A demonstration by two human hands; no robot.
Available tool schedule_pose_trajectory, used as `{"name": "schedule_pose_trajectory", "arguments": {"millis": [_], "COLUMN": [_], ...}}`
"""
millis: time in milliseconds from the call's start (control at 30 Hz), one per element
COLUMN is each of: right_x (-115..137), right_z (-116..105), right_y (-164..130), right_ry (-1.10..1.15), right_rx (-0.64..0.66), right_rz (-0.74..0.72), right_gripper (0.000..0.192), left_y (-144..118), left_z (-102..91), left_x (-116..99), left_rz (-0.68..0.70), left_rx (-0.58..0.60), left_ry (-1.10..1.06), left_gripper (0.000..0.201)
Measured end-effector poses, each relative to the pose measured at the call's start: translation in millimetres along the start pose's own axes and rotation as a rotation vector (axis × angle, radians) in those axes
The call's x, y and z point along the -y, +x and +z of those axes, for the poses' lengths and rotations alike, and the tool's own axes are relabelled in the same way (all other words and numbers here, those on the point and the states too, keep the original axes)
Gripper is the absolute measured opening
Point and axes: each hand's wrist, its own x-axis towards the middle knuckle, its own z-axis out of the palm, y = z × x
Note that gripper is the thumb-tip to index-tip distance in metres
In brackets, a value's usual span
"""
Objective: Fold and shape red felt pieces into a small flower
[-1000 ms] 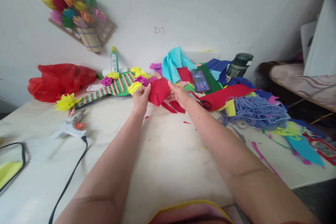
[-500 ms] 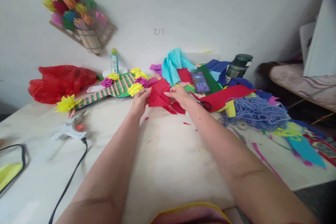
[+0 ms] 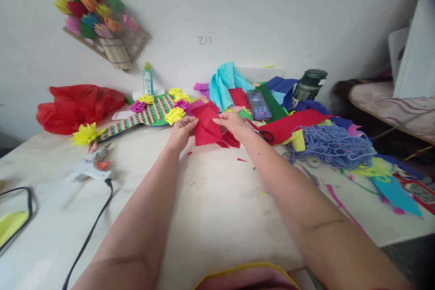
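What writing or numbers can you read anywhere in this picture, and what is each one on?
"217", handwritten on the white wall above the table.
Label on the glue bottle: too small to read.
Printed red card at the table's right edge: too blurred to read.
Patch on the paper pile: pixelated, unreadable.
The red paper held in the left hand and right hand: no writing.

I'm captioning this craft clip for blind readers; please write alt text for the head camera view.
Two bare hands, left hand and right hand, hold a folded red paper sheet above a pale worktable. Black-handled scissors, tangled blue yarn and a white glue gun lie around them.
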Motion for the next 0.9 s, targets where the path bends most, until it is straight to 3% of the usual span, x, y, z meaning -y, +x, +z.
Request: {"name": "schedule_pose_trajectory", "arguments": {"millis": [900], "right_x": [-5.0], "right_z": [-1.5], "right_y": [3.3], "right_ry": [0.068], "right_rx": [-0.007], "right_rz": [-0.032], "right_gripper": [0.010], "left_y": [2.4], "left_z": [-5.0], "left_x": [4.1], "left_rz": [-0.025], "left_rx": [0.049], "left_ry": [-0.023], "left_gripper": [0.027]}}
